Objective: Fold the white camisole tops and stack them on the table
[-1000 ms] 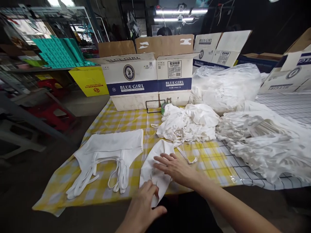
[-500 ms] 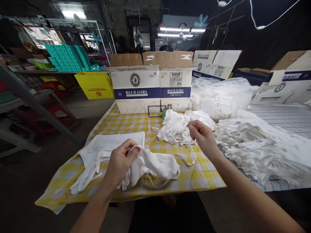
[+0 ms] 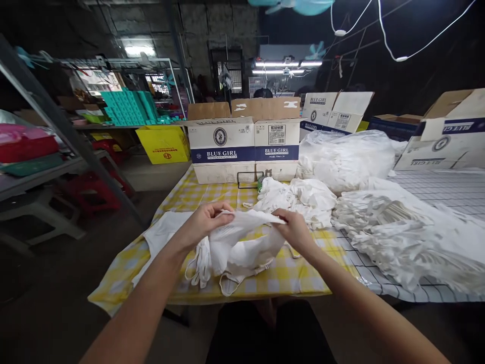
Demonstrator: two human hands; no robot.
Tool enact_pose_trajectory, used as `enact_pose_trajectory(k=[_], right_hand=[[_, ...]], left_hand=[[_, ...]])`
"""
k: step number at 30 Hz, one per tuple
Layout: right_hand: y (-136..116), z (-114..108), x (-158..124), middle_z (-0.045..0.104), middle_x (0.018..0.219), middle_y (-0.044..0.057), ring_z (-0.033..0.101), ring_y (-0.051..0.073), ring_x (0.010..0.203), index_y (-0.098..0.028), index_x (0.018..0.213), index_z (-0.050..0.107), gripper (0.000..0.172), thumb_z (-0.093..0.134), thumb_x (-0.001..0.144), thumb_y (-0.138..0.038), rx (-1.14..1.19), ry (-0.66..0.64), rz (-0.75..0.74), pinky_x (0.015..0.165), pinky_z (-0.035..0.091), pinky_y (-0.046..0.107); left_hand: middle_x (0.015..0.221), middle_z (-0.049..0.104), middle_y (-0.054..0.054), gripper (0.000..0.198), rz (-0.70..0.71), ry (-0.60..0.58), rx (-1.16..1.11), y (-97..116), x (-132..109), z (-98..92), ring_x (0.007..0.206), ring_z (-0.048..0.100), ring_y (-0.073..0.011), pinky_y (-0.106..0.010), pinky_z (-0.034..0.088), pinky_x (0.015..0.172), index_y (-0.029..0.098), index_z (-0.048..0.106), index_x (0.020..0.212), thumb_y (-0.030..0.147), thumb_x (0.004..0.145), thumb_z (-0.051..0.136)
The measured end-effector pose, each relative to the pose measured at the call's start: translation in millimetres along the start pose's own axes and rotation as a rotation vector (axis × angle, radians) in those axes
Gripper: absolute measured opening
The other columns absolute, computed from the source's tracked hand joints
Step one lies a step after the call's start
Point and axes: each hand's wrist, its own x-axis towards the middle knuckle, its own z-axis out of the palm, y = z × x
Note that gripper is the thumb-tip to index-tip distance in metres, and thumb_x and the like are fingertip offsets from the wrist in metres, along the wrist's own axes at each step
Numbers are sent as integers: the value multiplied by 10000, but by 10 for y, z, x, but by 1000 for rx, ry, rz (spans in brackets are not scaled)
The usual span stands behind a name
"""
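pinching one edge of a garment (image 3: pixel 250 253) between thumb and fingers of left hand (image 3: pixel 207 221) and, at the other end, of right hand (image 3: pixel 296 231), seemingly to keep that edge stretched. sagging between and below both hands toward the cloth (image 3: pixel 310 278). held just short of a loose pile (image 3: pixel 314 199), well apart from the stack (image 3: pixel 397 227) at right. with a carton (image 3: pixel 227 173) at the back, perhaps to leave room for handling.

The single camera is worn on the person's head and looks forward and down, from above the near edge of the yellow checked tablecloth (image 3: pixel 306 277). The left hand (image 3: pixel 204 222) and right hand (image 3: pixel 297 231) are quite near; the middle carton (image 3: pixel 246 144) stands farther.
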Motion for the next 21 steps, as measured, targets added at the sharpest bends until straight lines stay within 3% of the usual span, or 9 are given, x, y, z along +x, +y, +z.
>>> enact_pose_trajectory(k=[3, 6, 8, 11, 14, 17, 21], right_hand=[[-71, -259, 21, 608, 691, -7, 526, 149, 654, -183, 758, 635, 101, 551, 705, -206, 253, 61, 38, 572, 356, 224], [-196, -423, 5, 563, 653, -44, 467, 103, 540, -196, 786, 600, 102, 568, 691, -218, 566, 101, 115, 497, 324, 200], [-273, -475, -22, 537, 632, -64, 428, 80, 487, -205, 802, 573, 126, 598, 686, -248, 734, 120, 148, 459, 300, 186], [-343, -498, -71, 529, 630, -78, 421, 66, 483, -211, 793, 547, 158, 635, 667, -250, 877, 143, 167, 452, 297, 169], [-307, -482, -101, 560, 657, -75, 454, 68, 520, -213, 800, 549, 180, 638, 645, -205, 953, 148, 226, 473, 323, 161], [-142, -450, -92, 599, 690, -57, 494, 83, 570, -200, 815, 590, 221, 628, 602, -158, 957, 229, 331, 490, 352, 162], [210, -419, -56, 642, 737, -27, 545, 110, 644, -174, 795, 623, 265, 638, 535, -122, 988, 360, 435, 537, 412, 174]], left_hand=[[752, 595, 5, 239, -69, -121, 86, -5, -131, -142, 619, 521, -108, -179, 364, 531, 176, 604, 877, 318, 694, 661], [819, 623, -3, 334, -145, -280, 176, -54, -199, -141, 697, 561, -149, -200, 390, 572, 186, 593, 975, 294, 667, 664], [799, 631, 4, 274, -158, -325, 225, -168, -203, -103, 728, 578, -171, -205, 393, 577, 176, 618, 898, 258, 639, 655], [546, 563, 26, 98, -234, -134, 197, -458, -159, -63, 520, 550, -144, -202, 332, 466, 150, 598, 638, 238, 608, 631], [379, 444, 47, 200, -310, 120, 62, -740, -80, -71, 300, 417, -105, -211, 230, 370, 152, 550, 593, 333, 679, 554], [452, 516, 14, 256, -277, 258, -60, -872, 8, -81, 356, 490, -116, -199, 247, 368, 145, 551, 650, 383, 722, 487], [642, 620, -30, 207, -188, 424, -253, -869, 127, -17, 537, 570, -126, -206, 385, 449, 126, 600, 699, 324, 651, 561]])
